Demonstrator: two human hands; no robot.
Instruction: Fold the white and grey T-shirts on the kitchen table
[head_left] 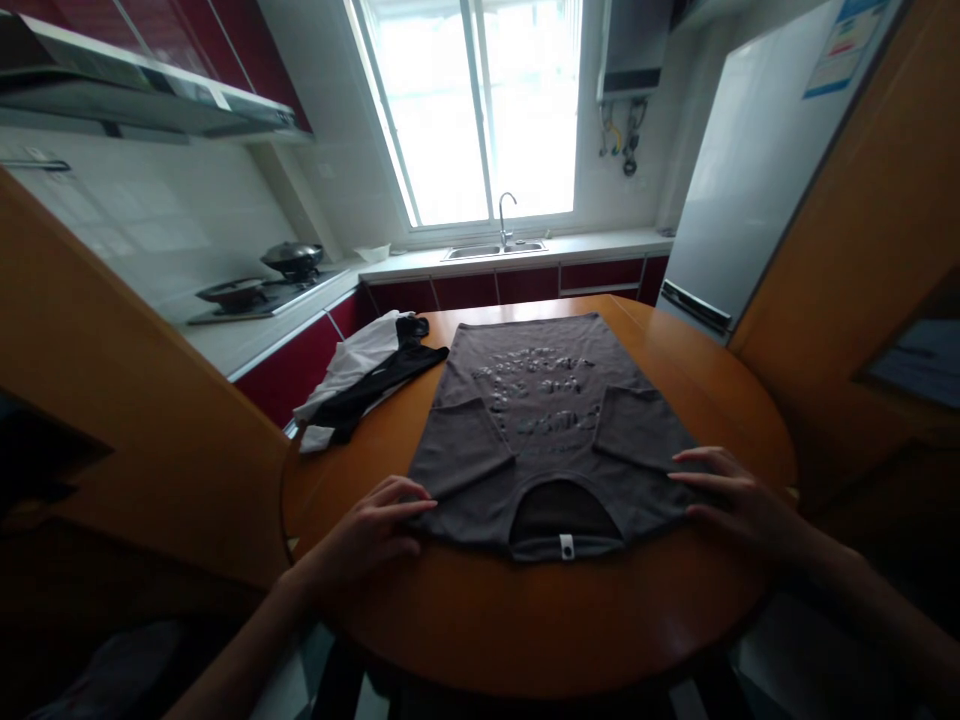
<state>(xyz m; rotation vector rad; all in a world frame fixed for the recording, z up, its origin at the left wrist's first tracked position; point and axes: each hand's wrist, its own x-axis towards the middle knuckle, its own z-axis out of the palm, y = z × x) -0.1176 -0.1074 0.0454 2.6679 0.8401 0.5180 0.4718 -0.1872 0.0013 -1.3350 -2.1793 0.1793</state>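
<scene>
Grey shirt (551,350), sleeves inward, lies on the table (525,630) between and beyond the fingers of left hand (375,520) and right hand (731,500), at its shoulder edges, pinch indeterminable; step judged edge-arranging, next move calling for even hold.

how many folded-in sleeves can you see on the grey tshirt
2: on the dark grey fabric t-shirt with glossy lettering, one folded dark grey sleeve lies towards the person's left hand, the other sleeve towards the right hand. Neither is hidden.
</scene>
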